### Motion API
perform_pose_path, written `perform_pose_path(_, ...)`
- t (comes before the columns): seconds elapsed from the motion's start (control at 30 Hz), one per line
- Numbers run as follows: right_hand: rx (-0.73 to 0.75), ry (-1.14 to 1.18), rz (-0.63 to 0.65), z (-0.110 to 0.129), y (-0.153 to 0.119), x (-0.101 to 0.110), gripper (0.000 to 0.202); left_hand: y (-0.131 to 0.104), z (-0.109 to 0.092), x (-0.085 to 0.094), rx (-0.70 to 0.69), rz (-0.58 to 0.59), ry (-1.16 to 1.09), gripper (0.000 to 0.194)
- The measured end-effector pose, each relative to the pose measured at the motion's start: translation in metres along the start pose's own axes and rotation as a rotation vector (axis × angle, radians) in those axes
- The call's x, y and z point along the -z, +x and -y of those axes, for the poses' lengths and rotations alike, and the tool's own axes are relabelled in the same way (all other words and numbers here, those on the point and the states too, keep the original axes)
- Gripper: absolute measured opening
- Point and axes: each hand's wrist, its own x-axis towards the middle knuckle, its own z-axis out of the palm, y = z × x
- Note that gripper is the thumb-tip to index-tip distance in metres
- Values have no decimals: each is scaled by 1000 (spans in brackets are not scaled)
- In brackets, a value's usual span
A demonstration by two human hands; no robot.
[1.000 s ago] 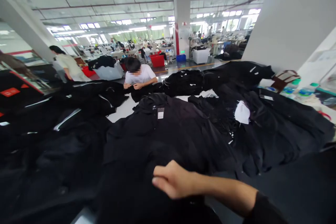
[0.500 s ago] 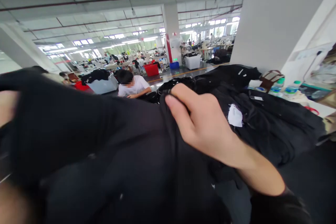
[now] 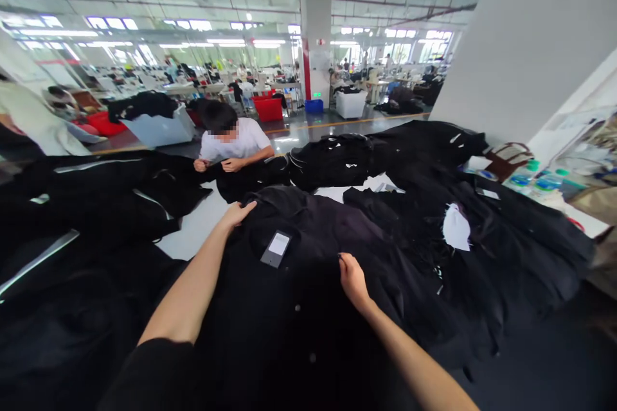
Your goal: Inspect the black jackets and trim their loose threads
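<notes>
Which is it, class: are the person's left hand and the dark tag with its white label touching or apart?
Apart. The head view shows part of the black garment between the left hand and the tag.

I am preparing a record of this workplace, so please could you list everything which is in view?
Front garment: one, black, centre
Hang tag: one, dark with white label, on it
Other garments: several, black, around it
Scrap: one, white, right pile
Table: one, white, beneath
Bottles: two, green-capped, far right
Red bins: at least two, behind
Blue bin: one, behind
White bins: two, behind
Pillars: several, whitish, background
Co-worker: one, white top, opposite
Distant items: uncountable
Left hand: one, garment's upper edge
Right hand: one, garment's front
</notes>
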Motion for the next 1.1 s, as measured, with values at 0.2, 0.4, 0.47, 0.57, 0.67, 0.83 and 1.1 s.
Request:
perform_pose_path(0.2, -30, 392, -266, 2, -9, 2, 30, 29, -6, 10, -152, -72, 70, 26)
perform_pose_path(0.4, -411, 1022, -133, 25, -21, 50, 27, -122, -28, 5, -757, 211, -55, 27)
perform_pose_path(0.47, -539, 1286, -219, 17, -19, 70, 25, -177, -27, -1, -997, 723, 17, 17)
perform_pose_path(0.57, -674, 1510, -335, -9, -15, 104, 22, -212, -21, 17, -1020, 1261, 64, 34)
perform_pose_path(0.67, -718, 1555, -475, -34, -16, 142, 16, -181, -16, 56, -851, 1297, -137, 39)
perform_pose_path(0.83, -606, 1482, -594, -39, -27, 182, 12, -73, 5, 44, -377, 291, -133, 51)
perform_pose_path(1.1, -602, 1439, -582, -28, -36, 180, 17, 3, 10, -20, -88, -50, 302, 50)
